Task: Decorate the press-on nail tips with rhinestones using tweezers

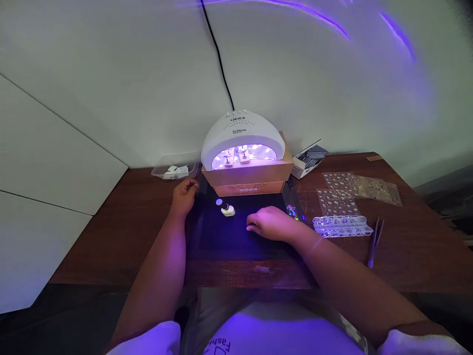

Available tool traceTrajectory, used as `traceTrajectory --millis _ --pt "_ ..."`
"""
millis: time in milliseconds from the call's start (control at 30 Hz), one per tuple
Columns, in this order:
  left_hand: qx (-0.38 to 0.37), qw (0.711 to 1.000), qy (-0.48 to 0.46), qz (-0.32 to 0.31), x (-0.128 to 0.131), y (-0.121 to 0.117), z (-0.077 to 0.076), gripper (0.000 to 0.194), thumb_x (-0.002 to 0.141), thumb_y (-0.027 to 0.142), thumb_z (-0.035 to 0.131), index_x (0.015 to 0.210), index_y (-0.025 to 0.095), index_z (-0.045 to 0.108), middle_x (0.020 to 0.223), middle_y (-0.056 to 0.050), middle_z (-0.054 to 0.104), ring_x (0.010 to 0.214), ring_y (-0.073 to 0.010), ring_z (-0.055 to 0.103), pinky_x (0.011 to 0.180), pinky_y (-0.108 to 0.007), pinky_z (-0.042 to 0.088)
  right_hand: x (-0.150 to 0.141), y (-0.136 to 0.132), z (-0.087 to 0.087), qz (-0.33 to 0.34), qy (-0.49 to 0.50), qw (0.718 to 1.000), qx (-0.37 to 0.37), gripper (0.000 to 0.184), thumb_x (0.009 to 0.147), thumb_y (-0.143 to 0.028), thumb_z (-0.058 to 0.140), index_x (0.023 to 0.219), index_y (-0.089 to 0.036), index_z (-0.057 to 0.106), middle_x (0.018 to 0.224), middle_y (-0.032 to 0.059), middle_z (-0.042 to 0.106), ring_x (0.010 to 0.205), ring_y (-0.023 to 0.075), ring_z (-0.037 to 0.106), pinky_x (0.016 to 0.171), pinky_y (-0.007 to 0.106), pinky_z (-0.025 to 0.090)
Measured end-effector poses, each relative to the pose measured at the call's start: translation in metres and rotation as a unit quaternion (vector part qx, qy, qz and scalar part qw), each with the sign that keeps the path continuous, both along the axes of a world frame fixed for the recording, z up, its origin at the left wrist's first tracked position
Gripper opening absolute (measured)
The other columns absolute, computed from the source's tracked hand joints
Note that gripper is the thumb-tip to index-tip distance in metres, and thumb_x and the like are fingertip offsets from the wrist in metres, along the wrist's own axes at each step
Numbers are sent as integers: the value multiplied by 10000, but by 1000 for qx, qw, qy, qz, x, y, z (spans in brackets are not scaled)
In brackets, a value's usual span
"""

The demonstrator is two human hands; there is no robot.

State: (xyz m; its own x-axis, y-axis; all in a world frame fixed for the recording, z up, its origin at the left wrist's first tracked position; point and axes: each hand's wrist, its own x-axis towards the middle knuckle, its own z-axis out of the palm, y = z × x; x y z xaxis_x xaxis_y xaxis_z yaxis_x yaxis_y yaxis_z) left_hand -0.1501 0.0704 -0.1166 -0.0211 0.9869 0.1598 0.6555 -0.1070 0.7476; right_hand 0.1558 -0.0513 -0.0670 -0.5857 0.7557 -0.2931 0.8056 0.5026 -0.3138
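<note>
My brown worktop carries a dark mat, probably protecting the wood. Toward its far edge, a cardboard box raises the lit white lamp, likely to bring its opening into my view. My left hand is beside the box, my right hand over the mat; both curl their fingers, and I cannot tell whether either pinches anything. Between them lies a small bottle, handily near. Little pieces sit inside the lamp, presumably to catch its light.
</note>
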Motion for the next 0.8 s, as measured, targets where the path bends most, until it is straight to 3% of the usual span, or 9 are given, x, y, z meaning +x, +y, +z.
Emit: traceTrajectory --millis 800 --pt "-4 1000 -5 3 0 0 0 304 966 399 615 1112 133 640 1047 -59 670 892 -163 659 788 -347 587 0 0 1 1 21 1000 -10 236 988 -386 534 1086 -255 704 1034 52 779 949 189 712 703 274 386"
